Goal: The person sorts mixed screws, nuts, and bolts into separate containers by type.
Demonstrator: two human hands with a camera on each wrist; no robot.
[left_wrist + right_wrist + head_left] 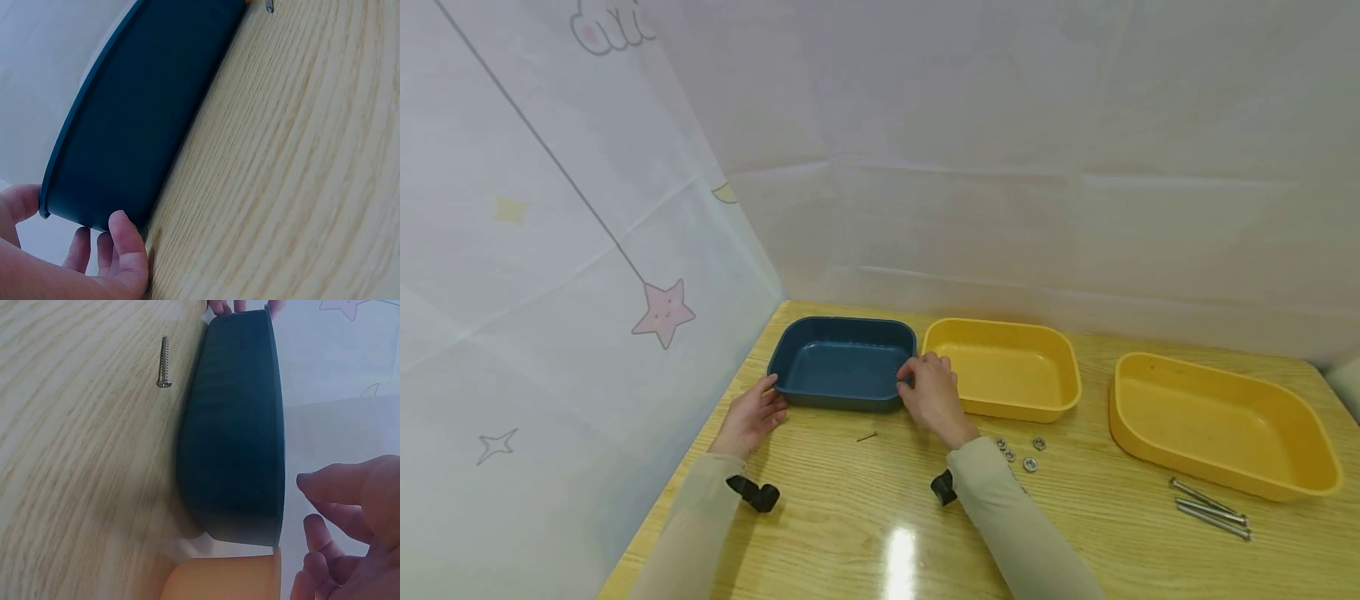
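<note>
A dark blue plastic tray stands at the left of the table. My left hand holds its front left corner; in the left wrist view the thumb is at the rim and the fingertips meet the outer wall. My right hand hovers over the tray's right rim, beside a yellow tray. Its fingers are loosely bent, and nothing shows between them in the right wrist view. One small screw lies on the table in front of the blue tray, its thread and head plain in the right wrist view.
Several metal nuts lie near my right forearm, some partly hidden by it. Farther right stands another yellow tray, with several long bolts in front of it. A patterned cloth wall borders the table's left and back.
</note>
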